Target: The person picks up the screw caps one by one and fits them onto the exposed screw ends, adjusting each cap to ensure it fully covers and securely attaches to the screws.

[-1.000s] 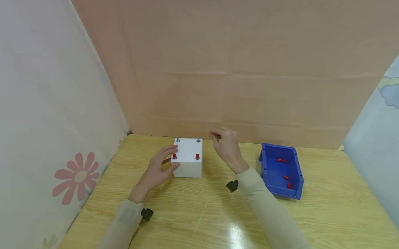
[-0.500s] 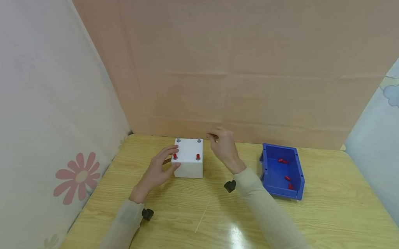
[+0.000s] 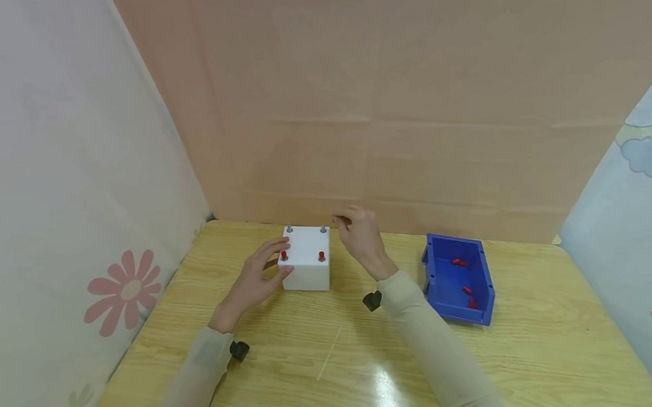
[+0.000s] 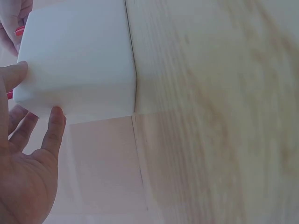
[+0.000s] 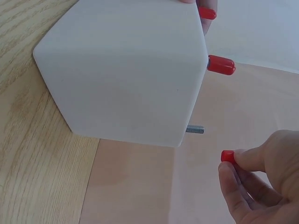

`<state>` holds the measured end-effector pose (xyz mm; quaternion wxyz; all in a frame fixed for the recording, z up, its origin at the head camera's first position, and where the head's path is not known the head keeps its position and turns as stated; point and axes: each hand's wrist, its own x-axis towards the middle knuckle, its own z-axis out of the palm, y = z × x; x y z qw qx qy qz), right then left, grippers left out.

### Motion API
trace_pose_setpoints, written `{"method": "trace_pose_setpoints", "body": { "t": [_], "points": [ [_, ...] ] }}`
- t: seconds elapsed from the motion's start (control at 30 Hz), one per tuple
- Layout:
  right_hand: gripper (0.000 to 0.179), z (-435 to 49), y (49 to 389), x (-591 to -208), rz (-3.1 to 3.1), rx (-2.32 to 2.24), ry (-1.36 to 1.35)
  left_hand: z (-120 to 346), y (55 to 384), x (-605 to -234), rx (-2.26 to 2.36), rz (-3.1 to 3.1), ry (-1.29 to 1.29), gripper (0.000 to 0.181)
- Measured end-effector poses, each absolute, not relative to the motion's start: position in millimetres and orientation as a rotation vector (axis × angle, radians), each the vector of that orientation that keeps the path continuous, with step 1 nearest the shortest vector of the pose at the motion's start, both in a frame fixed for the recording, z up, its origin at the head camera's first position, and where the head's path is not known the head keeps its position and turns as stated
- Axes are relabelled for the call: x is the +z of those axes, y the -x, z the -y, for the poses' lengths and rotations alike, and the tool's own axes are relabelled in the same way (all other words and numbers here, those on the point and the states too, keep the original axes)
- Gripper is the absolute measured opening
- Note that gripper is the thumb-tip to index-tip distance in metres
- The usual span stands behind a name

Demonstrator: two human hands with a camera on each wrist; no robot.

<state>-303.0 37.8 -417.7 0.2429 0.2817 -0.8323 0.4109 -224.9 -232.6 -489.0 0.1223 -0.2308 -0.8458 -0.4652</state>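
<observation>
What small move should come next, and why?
Probably ease the right hand over the far-right bare stud and lower its red cap onto it: the cap is pinched clear of that stud, and the left hand holds the white box.

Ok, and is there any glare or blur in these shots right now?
Head view: a bright glare streak on the near part of the table; left wrist view: hazy, the white box low in contrast, the table's grain soft; right wrist view: crisper, the thread on the metal stud showing and the red cap in the right hand clearly outlined.
</observation>
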Motion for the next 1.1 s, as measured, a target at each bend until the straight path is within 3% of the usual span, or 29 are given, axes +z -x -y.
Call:
{"method": "trace_pose_setpoints", "body": {
  "t": [1.1],
  "points": [
    [0.012,-26.6,305.7,-422.8,2.286,1.150,-0.794,232.6,225.5,-489.6,-1.339,2.488,0.665,0.049]
  ]
}}
